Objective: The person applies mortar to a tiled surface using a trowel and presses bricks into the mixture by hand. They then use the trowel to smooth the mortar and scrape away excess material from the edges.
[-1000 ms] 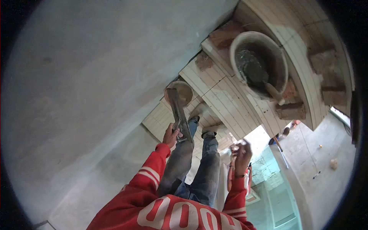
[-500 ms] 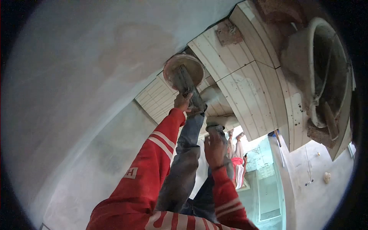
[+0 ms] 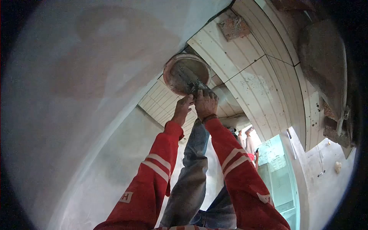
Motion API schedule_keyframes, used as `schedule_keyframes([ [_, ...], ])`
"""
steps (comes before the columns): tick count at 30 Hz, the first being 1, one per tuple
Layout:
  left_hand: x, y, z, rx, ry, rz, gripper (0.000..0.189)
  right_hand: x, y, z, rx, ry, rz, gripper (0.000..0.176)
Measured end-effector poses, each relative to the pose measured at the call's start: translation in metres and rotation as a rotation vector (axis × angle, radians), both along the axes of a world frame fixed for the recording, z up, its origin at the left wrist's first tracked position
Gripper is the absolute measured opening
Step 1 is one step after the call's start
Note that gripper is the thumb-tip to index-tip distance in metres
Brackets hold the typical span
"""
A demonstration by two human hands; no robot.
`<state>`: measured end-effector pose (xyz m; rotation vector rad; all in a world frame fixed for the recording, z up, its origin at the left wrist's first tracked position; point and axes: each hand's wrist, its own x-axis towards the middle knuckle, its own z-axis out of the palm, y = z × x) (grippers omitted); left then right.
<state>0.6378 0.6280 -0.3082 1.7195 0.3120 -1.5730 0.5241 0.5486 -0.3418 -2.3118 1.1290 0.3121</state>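
A round, shallow basin point(image 3: 169, 78) with a pale rim stands beyond my hands, against the wall. Inside it lies a dark grey, wet, cloth-like strip point(image 3: 184, 74), its near end coming over the rim towards me. My right hand point(image 3: 207, 104) is closed over that near end, knuckles up. Beside it, at the near rim, my left hand point(image 3: 183, 109) has its fingers bent against the same strip; its fingertips are partly hidden. Grey wet smears show on the hands.
Cream striped tiled steps point(image 3: 245, 88) rise on the right, with a broken brick point(image 3: 234, 28) on them. A large tub point(image 3: 324, 65) sits at far right. A smooth grey wall point(image 3: 96, 76) fills the left. Another person's legs point(image 3: 249, 143) show below, near a turquoise door point(image 3: 280, 184).
My right hand has come up from beside my leg to the strip at the basin rim. The strip has sunk lower into the basin. The view has shifted slightly.
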Motion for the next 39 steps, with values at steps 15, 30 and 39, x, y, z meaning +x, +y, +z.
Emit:
schedule_keyframes([
  [15,-0.006,0.039,0.024,0.082,-0.350,-0.251,0.039,0.036,-0.025,0.027,0.138,0.028,0.002,0.022],
  [30,0.010,0.024,0.049,0.152,-0.518,-0.133,0.040,0.029,-0.028,0.048,0.429,0.136,-0.519,0.044],
  [39,-0.026,0.108,0.072,0.245,-0.525,-0.273,0.040,0.051,0.046,-0.039,1.281,-0.387,-1.518,0.037],
])
